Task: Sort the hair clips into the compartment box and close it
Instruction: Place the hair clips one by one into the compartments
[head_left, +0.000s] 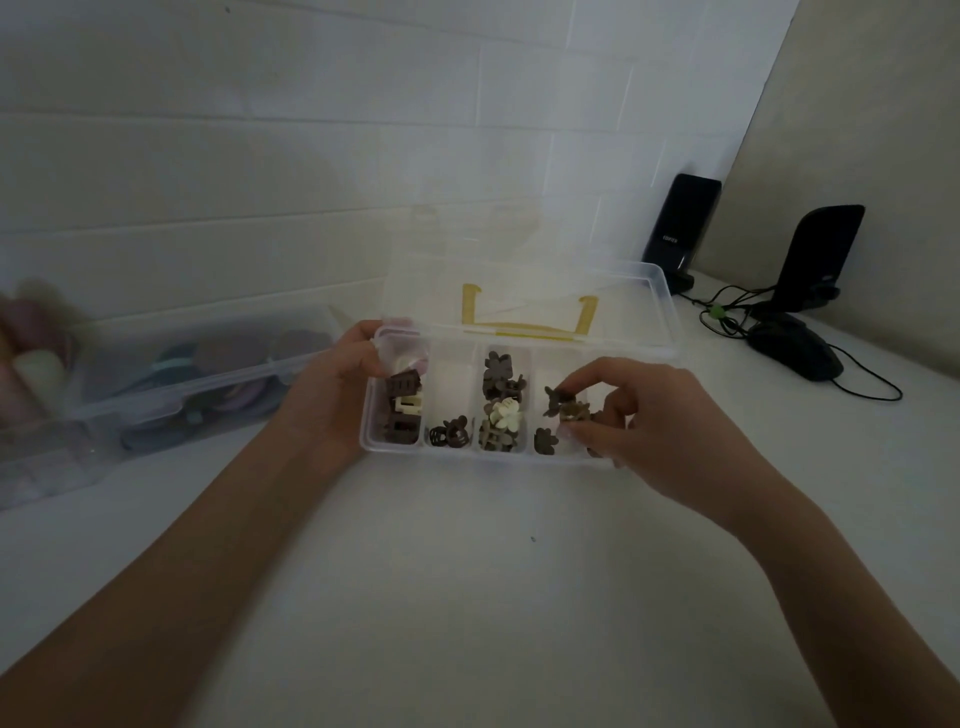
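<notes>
A clear compartment box (451, 453) stands open on the white table, its lid (530, 291) with a yellow handle tilted back. Brown and cream hair clips (500, 405) lie in its compartments: square ones at the left, flower shapes in the middle and right. My left hand (337, 384) grips the box's left end, thumb over the rim. Over the rightmost compartment, my right hand (639, 415) pinches a small brown flower clip (569, 408) between thumb and fingertips.
A second clear bin (171, 384) with pastel items sits at the left, blurred. Two black speakers (680, 228) and a black mouse (795, 353) with cables stand at the back right. The wall runs close behind the box.
</notes>
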